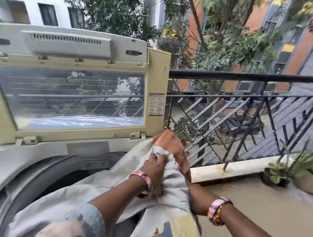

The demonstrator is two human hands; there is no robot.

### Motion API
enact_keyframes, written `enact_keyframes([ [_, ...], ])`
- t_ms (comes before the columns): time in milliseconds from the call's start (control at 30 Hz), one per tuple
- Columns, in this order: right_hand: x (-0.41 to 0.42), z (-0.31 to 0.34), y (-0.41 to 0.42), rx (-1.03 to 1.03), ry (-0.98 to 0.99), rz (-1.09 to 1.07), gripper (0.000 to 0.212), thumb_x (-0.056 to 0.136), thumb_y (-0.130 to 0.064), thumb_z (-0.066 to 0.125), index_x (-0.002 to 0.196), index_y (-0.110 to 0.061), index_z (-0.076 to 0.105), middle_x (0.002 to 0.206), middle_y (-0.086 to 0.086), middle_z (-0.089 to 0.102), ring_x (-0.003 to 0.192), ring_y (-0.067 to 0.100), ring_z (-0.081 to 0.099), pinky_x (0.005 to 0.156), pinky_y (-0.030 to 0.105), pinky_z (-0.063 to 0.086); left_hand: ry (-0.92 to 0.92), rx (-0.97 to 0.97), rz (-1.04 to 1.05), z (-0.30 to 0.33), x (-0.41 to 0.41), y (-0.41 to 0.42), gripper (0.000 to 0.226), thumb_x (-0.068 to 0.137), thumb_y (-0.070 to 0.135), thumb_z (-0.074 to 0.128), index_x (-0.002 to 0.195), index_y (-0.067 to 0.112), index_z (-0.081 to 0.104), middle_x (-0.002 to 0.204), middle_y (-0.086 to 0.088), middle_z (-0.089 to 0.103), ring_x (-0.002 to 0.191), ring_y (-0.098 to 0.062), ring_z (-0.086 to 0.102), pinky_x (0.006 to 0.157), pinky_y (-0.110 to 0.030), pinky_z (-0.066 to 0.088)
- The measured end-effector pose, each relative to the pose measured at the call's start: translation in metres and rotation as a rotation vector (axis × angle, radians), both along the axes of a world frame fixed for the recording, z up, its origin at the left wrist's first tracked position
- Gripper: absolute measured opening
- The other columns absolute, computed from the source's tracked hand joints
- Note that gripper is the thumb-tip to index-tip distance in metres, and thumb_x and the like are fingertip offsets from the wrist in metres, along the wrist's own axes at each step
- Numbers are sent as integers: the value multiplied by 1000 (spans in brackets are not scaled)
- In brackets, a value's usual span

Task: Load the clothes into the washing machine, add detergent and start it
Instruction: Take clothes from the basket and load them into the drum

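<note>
The top-loading washing machine [17,163] fills the left half of the view, its cream lid [157,78] raised upright. A large pale grey cloth [101,187] with an orange part [172,146] drapes across the dark drum opening [73,176] and over the machine's right edge. My left hand [155,166] grips a bunch of the cloth above the right rim. My right hand [193,189] reaches in from the lower right and is mostly hidden under the cloth, which it holds. No detergent is in view.
A black metal railing [241,76] runs along the balcony edge to the right of the machine, above a low stone ledge [228,169]. Potted plants [309,175] stand at the lower right on the balcony floor [258,213]. Trees and buildings lie beyond.
</note>
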State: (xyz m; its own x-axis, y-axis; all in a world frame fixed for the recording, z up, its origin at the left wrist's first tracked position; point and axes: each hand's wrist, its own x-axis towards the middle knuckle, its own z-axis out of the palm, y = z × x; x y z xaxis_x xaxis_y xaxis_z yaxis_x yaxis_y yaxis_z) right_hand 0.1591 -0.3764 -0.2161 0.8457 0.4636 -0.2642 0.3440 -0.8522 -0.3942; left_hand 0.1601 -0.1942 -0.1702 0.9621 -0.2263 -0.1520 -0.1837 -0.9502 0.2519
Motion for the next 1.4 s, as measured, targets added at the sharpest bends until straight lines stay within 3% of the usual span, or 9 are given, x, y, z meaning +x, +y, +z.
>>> enact_keyframes([
  [267,-3,30,21,319,-320,-265,52,79,2,44,116,-28,64,107,12,70,102,31,63,83,37,52,-101,-285,113,9,-13,25,39,70,8,53,107,8,66,108,-17,69,105,-28,63,78,-26,44],
  [433,-3,68,69,543,-542,-360,33,80,4,54,102,-15,71,105,6,55,101,24,49,87,26,41,-24,-616,116,59,-41,78,29,54,9,43,76,8,63,63,5,56,55,7,50,43,-10,34],
  [733,-21,94,232,1413,228,-196,37,89,15,41,86,-17,59,85,-1,62,82,15,53,83,30,45,-191,-887,346,80,-93,189,61,31,9,54,87,-15,61,81,-10,52,78,-18,46,67,-31,36],
  [900,-36,42,261,1090,265,-190,25,77,3,60,63,-18,62,73,-1,62,80,16,52,78,35,46,93,-181,397,67,-131,219,14,73,19,72,77,11,61,76,-6,59,65,-11,47,53,-16,34],
  [1067,-28,13,250,38,47,289,32,84,-36,53,114,-27,59,115,4,66,105,17,61,86,28,46,412,43,428,50,-148,232,79,78,41,69,142,10,34,142,-5,46,130,-17,45,103,-22,34],
  [1200,-24,11,246,-259,-41,345,37,86,-27,44,120,-12,48,117,16,64,105,31,63,86,35,48,634,262,325,18,-140,233,68,96,11,45,31,-1,59,52,-4,64,47,-1,59,46,-5,42],
  [1300,-24,15,232,-333,-51,393,36,85,-18,45,120,-17,52,118,14,62,108,32,61,88,35,48,708,455,44,8,-127,212,42,96,-1,37,59,-2,56,93,-39,62,81,-22,70,52,-14,51],
  [1367,-23,19,223,-328,-52,358,32,79,-14,48,108,-22,60,114,11,63,107,32,61,87,35,48,743,415,56,4,-114,192,39,93,-7,40,57,-13,54,118,-33,35,45,-11,66,27,-11,36],
  [1400,-22,20,219,-300,-64,324,31,78,-13,49,104,-23,62,113,9,65,106,30,62,87,33,48,737,446,23,3,-113,185,39,92,-6,42,56,-14,56,49,-32,57,26,-9,51,20,-12,27],
])
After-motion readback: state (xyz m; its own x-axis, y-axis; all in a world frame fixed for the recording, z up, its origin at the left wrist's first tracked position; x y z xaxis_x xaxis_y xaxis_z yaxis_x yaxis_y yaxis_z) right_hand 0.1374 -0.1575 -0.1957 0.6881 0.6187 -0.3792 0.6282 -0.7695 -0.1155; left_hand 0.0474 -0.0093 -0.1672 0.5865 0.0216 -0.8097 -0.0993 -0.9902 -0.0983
